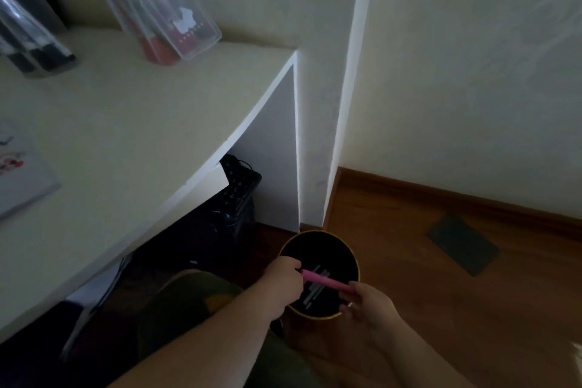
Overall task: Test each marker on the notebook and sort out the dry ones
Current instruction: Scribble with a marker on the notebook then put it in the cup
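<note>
I see my right hand [367, 302] nearest, its fingertips pinching the right end of a slim pink marker [326, 281], while my left hand [283, 280] pinches the left end, fingers curled round it. The marker lies roughly level, tilted a little down to the right, above the mouth of a round black bin with a yellow rim [318, 315] standing on the brown wooden floor [425, 309]. Inside the bin I make out a few pale stick-like shapes, too dim to name. To the left and farther off is the cream desk top [126, 123]. At its far edge stands a clear plastic organiser [163, 19] holding red-bodied markers and other pens, and at the far left a second clear holder [34, 47] with dark items. A pale booklet with small coloured prints [19, 173], perhaps the notebook, lies at the desk's left edge. Under the desk sits a dark keyboard [241, 183] on end.
</note>
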